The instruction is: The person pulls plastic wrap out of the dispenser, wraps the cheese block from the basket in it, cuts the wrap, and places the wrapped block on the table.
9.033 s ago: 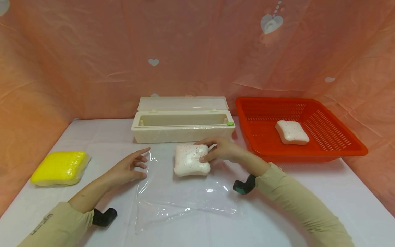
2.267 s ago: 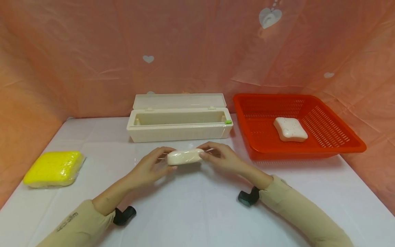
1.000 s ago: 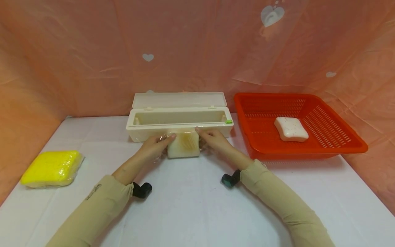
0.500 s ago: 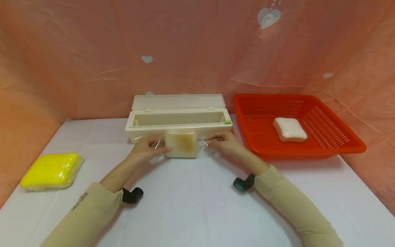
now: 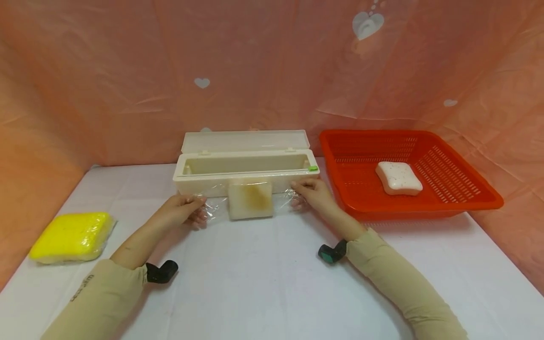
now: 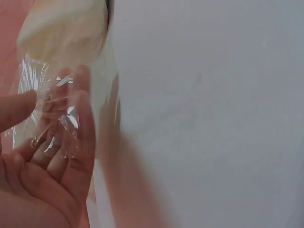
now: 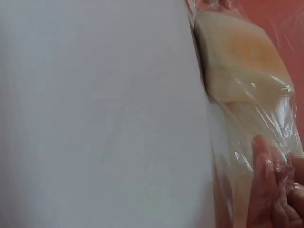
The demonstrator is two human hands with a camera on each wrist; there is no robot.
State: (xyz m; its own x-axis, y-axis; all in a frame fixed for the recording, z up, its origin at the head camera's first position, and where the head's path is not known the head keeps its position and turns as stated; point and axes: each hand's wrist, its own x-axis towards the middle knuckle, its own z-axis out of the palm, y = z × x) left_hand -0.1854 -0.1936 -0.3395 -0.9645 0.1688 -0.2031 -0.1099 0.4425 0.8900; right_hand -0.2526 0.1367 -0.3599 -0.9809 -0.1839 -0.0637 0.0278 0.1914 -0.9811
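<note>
Clock positions are taken from the pale block, with twelve at the far side of the bench [image 5: 238, 283]. The pale block [image 5: 250, 203], marked with a brown patch, is at the middle, under clear film [image 5: 217, 206], its patched face turned toward the person. Its upper edge overlaps the front of the white box in the head view; whether the two touch cannot be told.

At nine o'clock, near the block, is the left hand [image 5: 177, 211]. Its fingers lie nearly straight, seen through the film, with the thumb beside the film's edge; whether it grips the film I cannot tell. At three o'clock, the right hand [image 5: 313, 193] pinches the film's other end between thumb and fingers, the film crumpled there. Film spans from the block toward both hands.

At twelve o'clock, the white box [image 5: 204, 185] has its lid [image 5: 244, 140] raised and a green piece [image 5: 313, 168] at its two-o'clock corner. At two o'clock, a red basket [image 5: 442, 208] holds a white speckled block [image 5: 399, 178], well apart from the hands. At about half past eight, a yellow block [image 5: 72, 236] lies under shiny film on the bench.

Both sleeves [image 5: 395, 274] are beige; a black device [image 5: 162, 271] sits at each wrist. An orange-pink curtain [image 5: 255, 61] hangs behind.
</note>
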